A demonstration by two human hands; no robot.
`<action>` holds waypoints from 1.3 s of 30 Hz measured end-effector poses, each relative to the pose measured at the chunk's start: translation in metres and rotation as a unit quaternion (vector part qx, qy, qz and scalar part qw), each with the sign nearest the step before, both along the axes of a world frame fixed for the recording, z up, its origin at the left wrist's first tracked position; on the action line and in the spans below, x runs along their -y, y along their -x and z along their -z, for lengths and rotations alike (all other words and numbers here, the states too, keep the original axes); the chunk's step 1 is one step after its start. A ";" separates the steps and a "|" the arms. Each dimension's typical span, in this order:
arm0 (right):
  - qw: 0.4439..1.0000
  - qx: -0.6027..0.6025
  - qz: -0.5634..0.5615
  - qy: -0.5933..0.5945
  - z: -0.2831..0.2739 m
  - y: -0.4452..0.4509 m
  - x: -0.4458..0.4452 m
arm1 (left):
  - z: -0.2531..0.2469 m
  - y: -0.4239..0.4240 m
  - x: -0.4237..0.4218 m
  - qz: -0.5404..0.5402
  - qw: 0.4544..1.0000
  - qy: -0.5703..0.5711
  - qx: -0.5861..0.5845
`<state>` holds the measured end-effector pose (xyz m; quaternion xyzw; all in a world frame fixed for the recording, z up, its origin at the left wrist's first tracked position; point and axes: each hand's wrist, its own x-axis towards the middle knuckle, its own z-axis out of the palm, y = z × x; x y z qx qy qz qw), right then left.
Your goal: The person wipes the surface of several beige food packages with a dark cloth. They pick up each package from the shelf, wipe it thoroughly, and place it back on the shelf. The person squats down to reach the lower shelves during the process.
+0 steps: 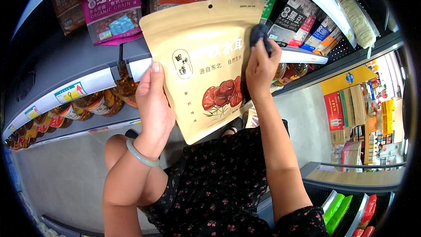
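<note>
A tan stand-up food pouch [204,69] with a picture of dark red wood-ear fungus is held up before me, its printed front facing the camera. My left hand [154,102] grips its left edge, thumb on the front and fingers behind; a pale green bangle circles that wrist. At the pouch's upper right edge, my right hand [262,65] pinches a dark, bunched cloth [260,36], which touches or lies very close to the pouch. The pouch leans slightly, its lower end over my dark floral clothing.
Bagged grains, including a magenta pouch [110,10], stand on the grey shelf [82,51] ahead. Oil bottles [102,103] line the shelf below. A lower display at right holds green packets [337,212]. Pale floor [65,171] shows at left; another pouch [251,118] stands behind the held one.
</note>
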<state>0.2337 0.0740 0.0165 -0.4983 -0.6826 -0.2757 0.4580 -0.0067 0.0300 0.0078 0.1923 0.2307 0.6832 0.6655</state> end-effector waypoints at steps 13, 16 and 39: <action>0.977 0.155 -0.099 0.109 -0.003 0.076 0.020 | 0.008 0.012 -0.001 0.012 0.999 -0.028 0.016; 0.991 0.102 -0.068 0.053 0.013 0.024 0.010 | 0.001 0.008 -0.001 0.005 1.000 -0.002 -0.005; 0.991 0.130 0.010 -0.032 -0.040 0.019 -0.035 | 0.005 0.013 0.000 0.008 1.000 -0.002 -0.026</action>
